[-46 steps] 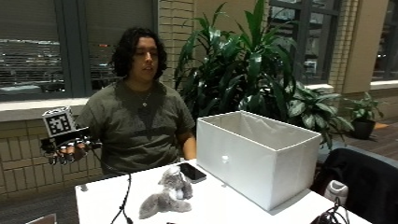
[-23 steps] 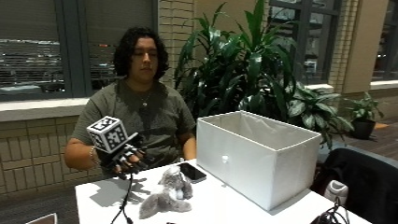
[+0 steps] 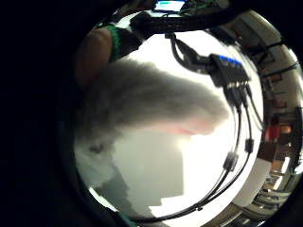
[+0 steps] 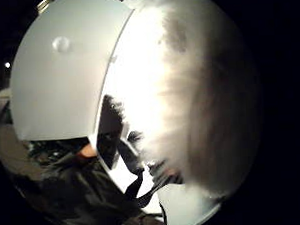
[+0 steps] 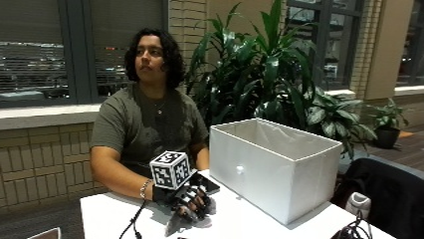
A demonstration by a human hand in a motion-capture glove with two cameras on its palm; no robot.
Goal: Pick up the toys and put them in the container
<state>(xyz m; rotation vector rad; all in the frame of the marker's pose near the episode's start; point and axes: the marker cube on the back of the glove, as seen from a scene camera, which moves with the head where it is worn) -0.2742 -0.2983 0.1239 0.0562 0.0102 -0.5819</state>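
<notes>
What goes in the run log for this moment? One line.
hand: over toy, grip unclear | toy: grey plush, on table | bin: white, open, beside toy | stage: reaching

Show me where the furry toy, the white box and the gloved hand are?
Toy point(image 3: 151, 101): little finger side palm view, on its grey fur.
Box point(image 5: 265, 174): outside view, on its front wall.
Gloved hand point(image 5: 189, 199): outside view, on the knuckles, over the toy.

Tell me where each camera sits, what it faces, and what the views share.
Outside view: across the table, facing the seated person, gloved right hand on the grey plush toy.
Little finger side palm view: on the palm, over the plush toy; forearm shows.
Thumb side palm view: on the palm, facing toy fur and white container.
All share the toy.
</notes>
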